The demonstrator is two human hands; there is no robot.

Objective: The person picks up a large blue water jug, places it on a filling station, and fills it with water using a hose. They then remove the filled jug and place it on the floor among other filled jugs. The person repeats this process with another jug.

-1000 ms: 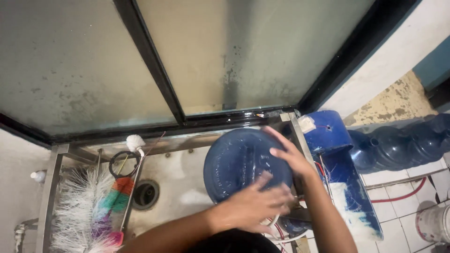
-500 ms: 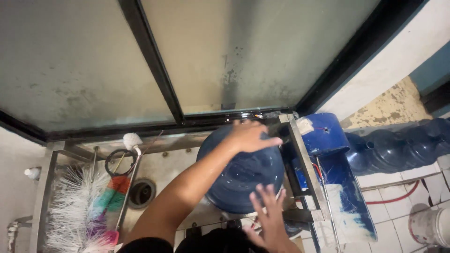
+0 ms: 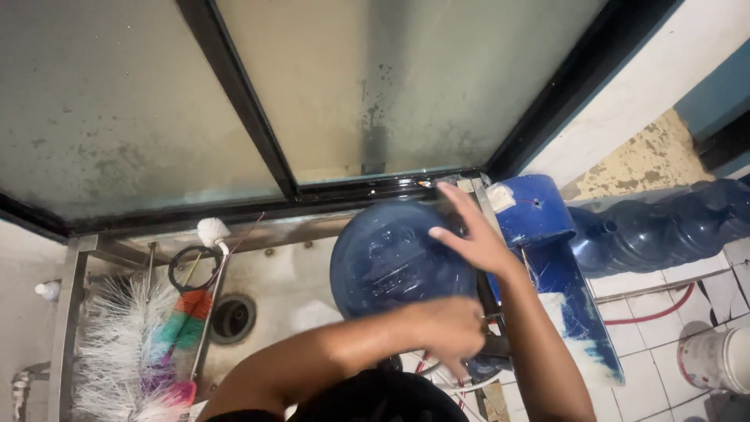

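At the sink's left edge lie long-bristled brushes (image 3: 148,344), untouched, beside the drain (image 3: 232,317). The big blue water jug (image 3: 394,258) stands at the sink's right end, scrubbing apparently unfinished. The left hand (image 3: 445,328), curled, has moved to its lower side; the right hand (image 3: 469,238), open, now presses its top.

Sink basin (image 3: 289,273): I see stained steel with a dark drain (image 3: 232,317).
On it: blue water jug (image 3: 394,258), white bristle brush (image 3: 117,352), multicoloured brush (image 3: 181,332).
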